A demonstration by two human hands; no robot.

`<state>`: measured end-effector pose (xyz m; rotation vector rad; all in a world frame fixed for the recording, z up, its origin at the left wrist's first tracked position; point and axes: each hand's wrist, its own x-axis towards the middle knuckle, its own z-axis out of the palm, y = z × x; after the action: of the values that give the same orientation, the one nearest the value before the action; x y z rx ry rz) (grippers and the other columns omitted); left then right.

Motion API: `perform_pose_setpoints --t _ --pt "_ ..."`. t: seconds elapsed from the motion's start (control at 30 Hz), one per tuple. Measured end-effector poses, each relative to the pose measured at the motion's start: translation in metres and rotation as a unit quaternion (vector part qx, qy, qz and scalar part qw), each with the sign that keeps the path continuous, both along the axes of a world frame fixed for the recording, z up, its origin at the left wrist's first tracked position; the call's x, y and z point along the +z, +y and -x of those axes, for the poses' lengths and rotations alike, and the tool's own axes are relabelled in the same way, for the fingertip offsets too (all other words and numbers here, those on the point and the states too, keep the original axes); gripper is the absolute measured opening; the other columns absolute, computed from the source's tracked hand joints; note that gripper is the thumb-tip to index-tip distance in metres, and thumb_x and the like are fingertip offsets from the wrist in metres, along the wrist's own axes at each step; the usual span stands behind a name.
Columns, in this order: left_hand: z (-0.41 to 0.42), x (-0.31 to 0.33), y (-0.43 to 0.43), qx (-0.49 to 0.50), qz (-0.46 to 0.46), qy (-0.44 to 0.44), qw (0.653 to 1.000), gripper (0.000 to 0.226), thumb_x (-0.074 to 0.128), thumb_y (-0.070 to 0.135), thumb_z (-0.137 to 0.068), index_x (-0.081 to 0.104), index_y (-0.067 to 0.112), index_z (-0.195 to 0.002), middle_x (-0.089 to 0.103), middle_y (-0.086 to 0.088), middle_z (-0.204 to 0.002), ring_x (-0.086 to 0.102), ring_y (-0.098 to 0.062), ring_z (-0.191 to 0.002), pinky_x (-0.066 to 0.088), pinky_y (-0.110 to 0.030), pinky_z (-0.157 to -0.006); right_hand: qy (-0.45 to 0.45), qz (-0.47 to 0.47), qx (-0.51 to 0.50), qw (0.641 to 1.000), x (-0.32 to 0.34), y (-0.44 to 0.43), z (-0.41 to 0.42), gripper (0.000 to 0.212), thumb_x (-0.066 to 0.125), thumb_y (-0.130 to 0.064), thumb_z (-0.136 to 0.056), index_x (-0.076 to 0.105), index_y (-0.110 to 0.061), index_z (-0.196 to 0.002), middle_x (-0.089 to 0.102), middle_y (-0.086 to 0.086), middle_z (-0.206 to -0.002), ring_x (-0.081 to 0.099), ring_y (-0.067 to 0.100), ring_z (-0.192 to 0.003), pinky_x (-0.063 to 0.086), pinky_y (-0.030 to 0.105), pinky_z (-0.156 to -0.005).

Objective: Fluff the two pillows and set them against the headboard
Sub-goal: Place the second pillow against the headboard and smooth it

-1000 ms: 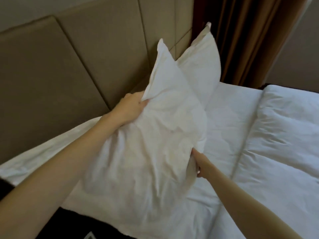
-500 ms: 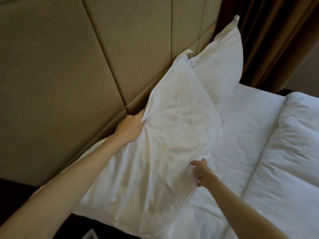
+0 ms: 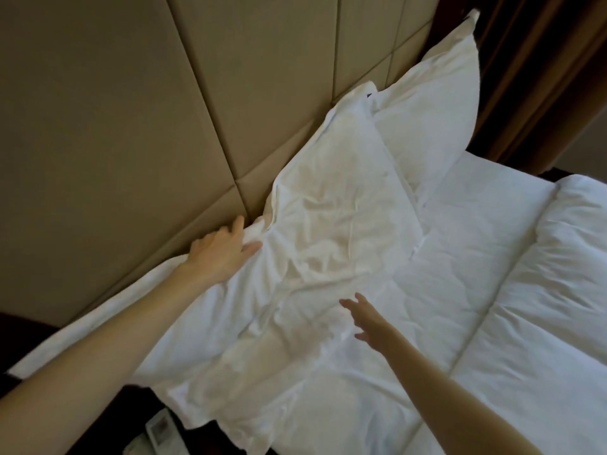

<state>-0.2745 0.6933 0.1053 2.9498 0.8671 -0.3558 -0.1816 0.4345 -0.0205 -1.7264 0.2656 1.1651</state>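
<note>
Near pillow (image 3: 328, 231) lies against the padded tan headboard (image 3: 131, 110), its far edge leaning on the lower panels, its near end running out toward the near edge of the bed; cover heavily creased. Far pillow (image 3: 430, 110) stands upright against the headboard, just beyond the near one and overlapping its far corner.

Left hand (image 3: 220, 247) — palm flat on the left corner of the near pillow, fingers spread, fingertips (image 3: 238, 223) reaching up to the headboard seam. Pressing, not gripping; nothing clenched.

Right hand (image 3: 368, 318) — open, fingers splayed, hovering just above the pillow's right edge where it meets the sheet (image 3: 460, 257). Contact with the fabric cannot be told; holds nothing.

White duvet (image 3: 542, 307) folded back on the right side of the bed. Brown curtain (image 3: 532, 77) at far right. A small grey device (image 3: 161, 428), partly hidden, lies in the dark area at the near left.
</note>
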Motion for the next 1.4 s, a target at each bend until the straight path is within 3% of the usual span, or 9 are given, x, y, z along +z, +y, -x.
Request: perform_pose_setpoints --t 0.13,0.37,0.53,0.73,0.83,0.93,1.1,1.23,1.4 --pt "0.028 -0.018 -0.009 0.02 -0.058 -0.008 0.998 0.049 0.022 0.051 -0.097 0.042 0.009 -0.112 0.065 -0.018 -0.106 0.063 -0.038 -0.091 0.048 -0.045 -0.071 -0.027 0.017 -0.02 0.999 0.004 -0.002 -0.006 0.064 0.052 -0.023 -0.094 0.023 -0.017 -0.151 0.032 0.01 -0.155 0.036 0.034 -0.137 0.035 0.047 -0.106" --pt "0.026 0.006 -0.011 0.085 0.248 -0.197 0.945 0.044 0.035 0.053 -0.093 0.042 0.019 -0.066 0.057 -0.004 -0.073 0.056 -0.024 -0.072 0.04 -0.036 -0.061 -0.134 -0.033 -0.03 0.99 0.05 0.026 -0.022 0.072 0.055 -0.032 -0.093 0.016 -0.025 -0.153 0.035 0.011 -0.153 0.037 0.033 -0.137 0.033 0.05 -0.112" --pt "0.036 0.029 -0.046 0.072 0.44 -0.24 0.862 0.037 0.039 0.043 -0.096 0.069 0.022 -0.09 0.074 0.006 -0.089 0.067 -0.008 -0.085 0.048 -0.028 -0.079 -0.282 -0.057 0.01 0.958 0.128 0.082 -0.069 0.077 0.053 -0.05 -0.089 0.015 -0.026 -0.152 0.026 0.01 -0.156 0.033 0.034 -0.139 0.031 0.05 -0.112" --pt "0.058 0.045 -0.088 0.028 0.572 -0.149 0.806 0.034 0.054 0.048 -0.089 0.07 0.024 -0.106 0.076 -0.001 -0.102 0.072 -0.017 -0.092 0.057 -0.033 -0.081 -0.35 0.14 0.058 0.924 0.158 0.111 -0.086 0.105 0.064 -0.054 -0.08 -0.006 -0.023 -0.152 0.004 0.015 -0.16 0.013 0.041 -0.144 0.028 0.058 -0.112" --pt "0.058 0.051 -0.088 0.021 0.553 -0.139 0.821 0.034 0.056 0.045 -0.089 0.064 0.025 -0.115 0.073 0.001 -0.111 0.069 -0.016 -0.102 0.054 -0.04 -0.091 -0.363 0.184 0.094 0.909 0.149 0.085 -0.094 0.087 0.06 -0.025 -0.089 0.002 -0.013 -0.152 0.029 0.022 -0.15 0.035 0.041 -0.135 0.042 0.05 -0.104" --pt "0.055 0.052 -0.083 0.032 0.472 -0.162 0.866 0.028 0.057 0.037 -0.091 0.063 0.012 -0.102 0.071 -0.007 -0.101 0.068 -0.022 -0.094 0.052 -0.047 -0.089 -0.376 0.194 0.09 0.902 0.148 0.057 -0.101 0.042 0.053 -0.009 -0.089 0.045 0.001 -0.129 0.056 0.019 -0.117 0.058 0.037 -0.099 0.052 0.039 -0.074" --pt "0.05 0.066 -0.091 0.04 0.488 -0.253 0.835 0.036 0.053 0.034 -0.093 0.059 0.0 -0.09 0.065 -0.021 -0.084 0.062 -0.024 -0.074 0.046 -0.038 -0.071 -0.437 0.112 -0.022 0.892 0.177 0.047 -0.105 0.029 0.042 -0.01 -0.09 0.052 -0.002 -0.115 0.054 0.013 -0.104 0.054 0.031 -0.089 0.047 0.035 -0.073" --pt "0.044 0.09 -0.088 0.039 0.469 -0.328 0.819 0.027 0.054 0.037 -0.092 0.062 0.018 -0.076 0.065 0.001 -0.067 0.062 -0.009 -0.062 0.046 -0.023 -0.058 -0.476 -0.006 -0.096 0.874 0.205 0.056 -0.114 0.012 0.041 -0.012 -0.086 0.047 -0.008 -0.095 0.049 0.009 -0.095 0.049 0.026 -0.082 0.046 0.036 -0.071" --pt "0.046 0.081 -0.062 0.026 0.227 -0.244 0.942 0.023 0.04 0.039 -0.098 0.054 0.024 -0.087 0.065 -0.002 -0.078 0.063 -0.021 -0.073 0.05 -0.04 -0.066 -0.376 -0.028 -0.018 0.926 0.199 0.071 -0.113 0.004 0.043 -0.007 -0.091 0.047 -0.006 -0.094 0.05 0.012 -0.099 0.057 0.028 -0.08 0.055 0.028 -0.046"
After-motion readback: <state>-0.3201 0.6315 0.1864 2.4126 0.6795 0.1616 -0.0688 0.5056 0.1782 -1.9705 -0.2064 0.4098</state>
